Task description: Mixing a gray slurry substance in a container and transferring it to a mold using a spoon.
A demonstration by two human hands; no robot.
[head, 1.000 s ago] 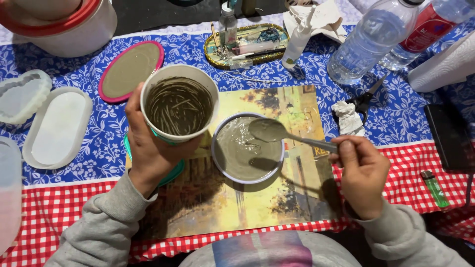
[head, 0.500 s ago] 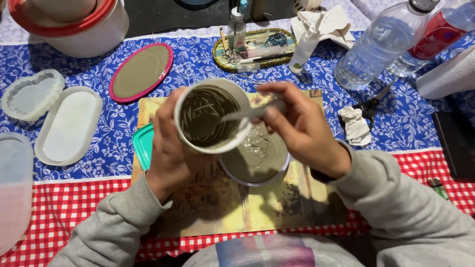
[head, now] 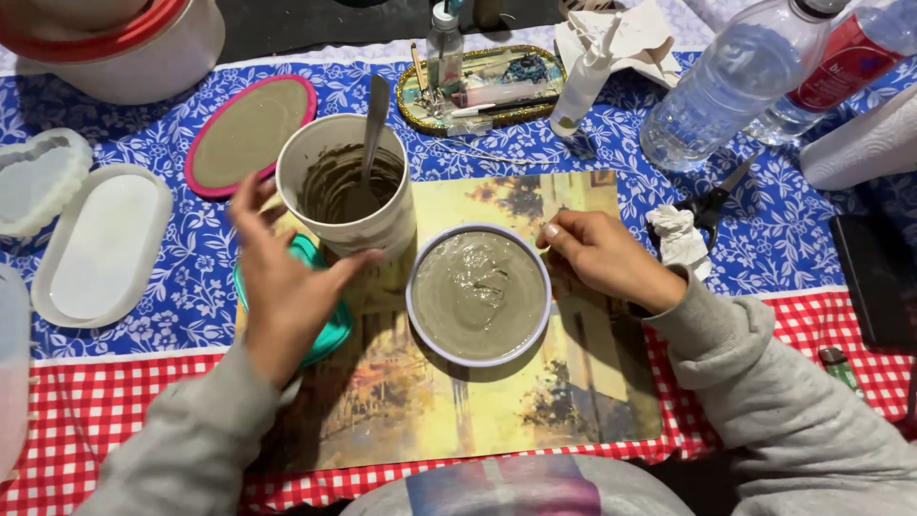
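Nearest, a painted mat (head: 449, 401) lies under the work, likely to catch spills; on it sits a round mould (head: 479, 294) filled level with wet grey mix, surface rippled; the right hand (head: 602, 260) pinches its rim between fingertips, seemingly to steady it; the left hand (head: 282, 277), fingers spread and released, is just beside a cup (head: 346, 191) beyond them, smeared grey inside, 1 spoon (head: 374, 119) standing in it.
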